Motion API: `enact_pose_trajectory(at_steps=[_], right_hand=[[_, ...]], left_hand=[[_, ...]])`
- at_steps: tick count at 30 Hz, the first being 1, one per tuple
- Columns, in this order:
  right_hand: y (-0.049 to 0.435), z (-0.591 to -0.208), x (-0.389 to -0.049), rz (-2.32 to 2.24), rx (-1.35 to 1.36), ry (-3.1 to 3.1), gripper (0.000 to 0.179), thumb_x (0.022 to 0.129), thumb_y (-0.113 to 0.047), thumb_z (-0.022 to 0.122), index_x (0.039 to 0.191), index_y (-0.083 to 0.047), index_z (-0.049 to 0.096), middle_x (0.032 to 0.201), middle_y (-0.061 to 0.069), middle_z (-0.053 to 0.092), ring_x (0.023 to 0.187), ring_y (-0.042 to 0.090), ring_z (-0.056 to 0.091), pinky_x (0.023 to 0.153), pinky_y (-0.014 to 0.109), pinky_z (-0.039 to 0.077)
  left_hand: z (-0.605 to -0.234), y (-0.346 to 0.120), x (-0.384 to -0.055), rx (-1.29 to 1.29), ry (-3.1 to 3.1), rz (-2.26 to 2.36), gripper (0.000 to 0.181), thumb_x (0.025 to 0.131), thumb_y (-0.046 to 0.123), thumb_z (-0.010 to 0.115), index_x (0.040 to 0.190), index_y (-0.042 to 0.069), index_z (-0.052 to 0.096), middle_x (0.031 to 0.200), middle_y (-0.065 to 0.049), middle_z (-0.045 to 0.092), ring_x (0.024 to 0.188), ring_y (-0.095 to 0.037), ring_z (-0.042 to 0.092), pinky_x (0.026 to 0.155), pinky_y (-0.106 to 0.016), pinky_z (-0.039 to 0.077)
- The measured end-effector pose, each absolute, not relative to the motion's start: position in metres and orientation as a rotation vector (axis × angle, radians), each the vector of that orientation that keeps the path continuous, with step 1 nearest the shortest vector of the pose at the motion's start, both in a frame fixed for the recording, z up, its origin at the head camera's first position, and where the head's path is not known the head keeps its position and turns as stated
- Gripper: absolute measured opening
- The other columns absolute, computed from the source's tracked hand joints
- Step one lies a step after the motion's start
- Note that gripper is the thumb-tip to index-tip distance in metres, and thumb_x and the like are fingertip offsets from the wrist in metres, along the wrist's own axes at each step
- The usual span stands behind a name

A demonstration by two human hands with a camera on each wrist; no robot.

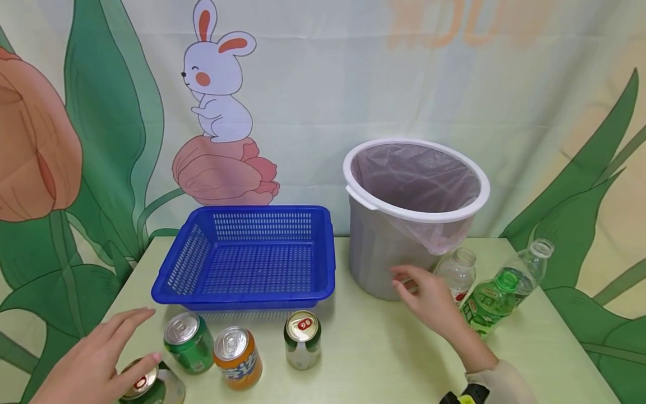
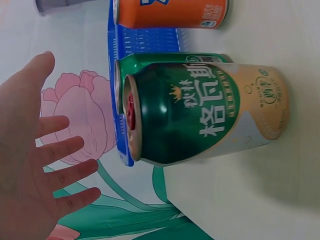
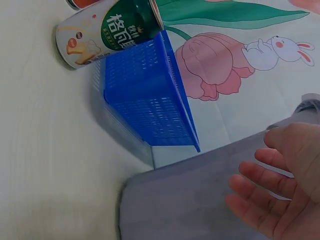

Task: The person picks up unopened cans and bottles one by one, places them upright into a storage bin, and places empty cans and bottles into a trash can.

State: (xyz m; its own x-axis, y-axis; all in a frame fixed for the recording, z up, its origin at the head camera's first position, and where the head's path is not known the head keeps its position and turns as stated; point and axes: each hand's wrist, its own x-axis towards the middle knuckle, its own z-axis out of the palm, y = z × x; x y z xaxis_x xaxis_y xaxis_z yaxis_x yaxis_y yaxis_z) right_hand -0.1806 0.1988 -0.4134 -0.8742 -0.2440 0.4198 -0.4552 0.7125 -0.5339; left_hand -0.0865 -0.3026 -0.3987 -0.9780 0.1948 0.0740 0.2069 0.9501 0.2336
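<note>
My left hand (image 1: 98, 359), fingers spread and holding nothing, hovers by a green-and-gold drink can (image 2: 200, 110) at the table's near left. Beside that can stand a green can (image 1: 190, 343) and an orange can (image 1: 238, 358). A white-and-green can (image 1: 303, 340) stands apart to their right. My right hand (image 1: 426, 294), fingers loosely bent around nothing, is in front of the grey bin (image 1: 373, 252). Close to its right are a clear jar-like bottle (image 1: 456, 272), a green-labelled bottle (image 1: 489, 303) and a clear bottle (image 1: 530, 264).
A blue plastic basket (image 1: 323, 292) sits behind the cans, with nothing in it. The bin has a white rim and a thin plastic liner (image 1: 436, 241). A printed cloth (image 1: 313, 101) with a rabbit and flowers hangs behind the pale table (image 1: 363, 353).
</note>
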Motion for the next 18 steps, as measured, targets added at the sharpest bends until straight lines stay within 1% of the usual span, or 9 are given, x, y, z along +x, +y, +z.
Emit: enact_pose_trajectory(at_steps=[2, 5, 11, 18], right_hand=[[0.194, -0.417, -0.182, 0.945, 0.545, -2.614, 0.023, 0.084, -0.007, 0.064, 0.106, -0.002, 0.065, 0.089, 0.006, 0.069, 0.076, 0.016, 0.066, 0.063, 0.024, 0.055], [0.187, -0.42, -0.185, 0.951, 0.549, -2.626, 0.025, 0.084, -0.008, 0.065, 0.107, -0.001, 0.064, 0.091, 0.007, 0.069, 0.076, 0.018, 0.067, 0.064, 0.027, 0.055], [0.176, -0.427, -0.191, 1.017, 0.547, -2.631, 0.029, 0.083, -0.008, 0.065, 0.111, -0.001, 0.063, 0.094, 0.01, 0.068, 0.077, 0.02, 0.067, 0.066, 0.031, 0.056], [0.163, -0.434, -0.198, 1.051, 0.517, -2.648, 0.031, 0.083, -0.01, 0.067, 0.112, -0.002, 0.062, 0.094, 0.008, 0.068, 0.077, 0.02, 0.067, 0.069, 0.029, 0.055]], left_hand=[[-0.402, -0.302, -0.085, -0.321, -3.061, -0.396, 0.072, 0.081, 0.057, 0.059, 0.132, 0.008, 0.044, 0.127, -0.016, 0.047, 0.091, -0.027, 0.058, 0.068, -0.046, 0.05], [-0.406, -0.302, -0.084, -0.326, -3.065, -0.413, 0.074, 0.079, 0.059, 0.06, 0.131, 0.008, 0.044, 0.127, -0.016, 0.047, 0.107, -0.038, 0.052, 0.076, -0.054, 0.047], [-0.412, -0.303, -0.083, -0.314, -3.091, -0.405, 0.078, 0.076, 0.061, 0.061, 0.13, 0.008, 0.045, 0.128, -0.018, 0.047, 0.105, -0.04, 0.054, 0.076, -0.056, 0.047], [-0.417, -0.302, -0.079, -0.248, -3.156, -0.375, 0.082, 0.074, 0.068, 0.058, 0.13, 0.009, 0.045, 0.128, -0.018, 0.048, 0.106, -0.04, 0.053, 0.075, -0.057, 0.047]])
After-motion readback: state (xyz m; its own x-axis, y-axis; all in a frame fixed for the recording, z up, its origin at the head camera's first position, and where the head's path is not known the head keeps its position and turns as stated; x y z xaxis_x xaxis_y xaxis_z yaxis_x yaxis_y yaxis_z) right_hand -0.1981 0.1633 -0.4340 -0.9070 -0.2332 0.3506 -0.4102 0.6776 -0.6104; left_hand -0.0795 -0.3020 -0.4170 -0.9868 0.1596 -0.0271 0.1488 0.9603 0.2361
